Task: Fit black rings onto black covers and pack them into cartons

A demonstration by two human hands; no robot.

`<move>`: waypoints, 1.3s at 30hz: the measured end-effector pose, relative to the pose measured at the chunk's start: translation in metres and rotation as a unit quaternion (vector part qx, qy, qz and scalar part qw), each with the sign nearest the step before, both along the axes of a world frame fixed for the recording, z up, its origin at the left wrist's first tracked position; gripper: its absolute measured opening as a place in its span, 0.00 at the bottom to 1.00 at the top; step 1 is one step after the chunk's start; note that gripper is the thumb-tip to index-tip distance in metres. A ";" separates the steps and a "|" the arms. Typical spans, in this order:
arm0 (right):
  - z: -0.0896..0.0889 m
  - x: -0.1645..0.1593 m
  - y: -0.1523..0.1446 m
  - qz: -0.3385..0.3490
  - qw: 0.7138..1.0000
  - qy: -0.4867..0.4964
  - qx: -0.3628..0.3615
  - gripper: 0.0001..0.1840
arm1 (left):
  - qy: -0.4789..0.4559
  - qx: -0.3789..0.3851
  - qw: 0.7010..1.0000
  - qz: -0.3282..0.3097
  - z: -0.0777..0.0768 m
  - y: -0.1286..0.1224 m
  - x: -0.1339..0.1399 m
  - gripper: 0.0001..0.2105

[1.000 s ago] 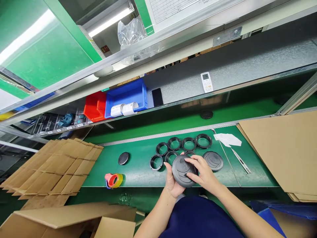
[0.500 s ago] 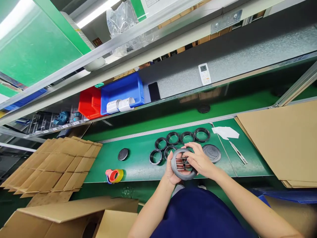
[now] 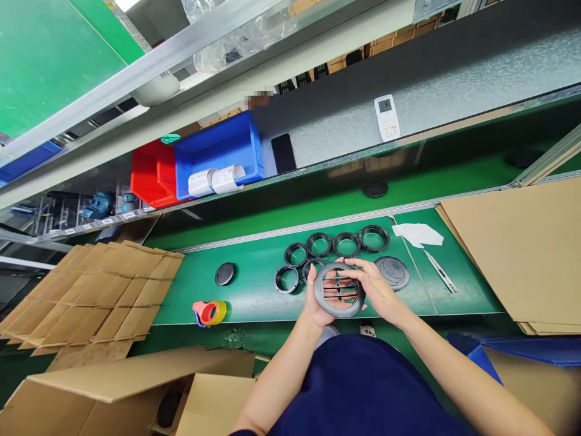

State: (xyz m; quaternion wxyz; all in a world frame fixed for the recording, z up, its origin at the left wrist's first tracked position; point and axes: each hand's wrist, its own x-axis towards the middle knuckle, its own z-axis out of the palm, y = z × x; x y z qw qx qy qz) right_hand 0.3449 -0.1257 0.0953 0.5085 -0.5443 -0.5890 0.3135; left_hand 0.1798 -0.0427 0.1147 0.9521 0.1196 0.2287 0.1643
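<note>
L hand (image 3: 318,306) & R hand (image 3: 376,287) both gripping grey vent (image 3: 339,288) — slats open, prob. mid-check; black rings (image 3: 374,249) (loose on bench (image 3: 254,290)) apparently not yet used.

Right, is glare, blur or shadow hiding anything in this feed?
Head view, centre: the round vent looks fairly sharp, slats readable; head view, upper right: pale sheen mottles the grey shelf; head view, lower left: shadow darkens the open carton inside, obscuring detail.
</note>
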 end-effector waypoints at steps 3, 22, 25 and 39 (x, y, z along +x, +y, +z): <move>-0.011 -0.009 0.000 0.002 0.997 -0.071 0.008 0.27 | 0.010 -0.022 0.999 0.030 -0.004 0.006 -0.003 0.35; -0.143 -0.043 0.074 -0.197 0.920 -0.318 -0.116 0.55 | 0.379 0.005 0.924 0.061 -0.101 0.030 -0.072 0.20; -0.167 -0.049 0.072 -0.196 0.901 -0.364 -0.133 0.52 | 0.375 -0.014 0.924 0.066 -0.105 0.033 -0.087 0.13; -0.148 -0.059 0.073 -0.090 0.912 -0.388 -0.101 0.40 | 0.442 -0.092 0.887 0.096 -0.106 0.052 -0.135 0.10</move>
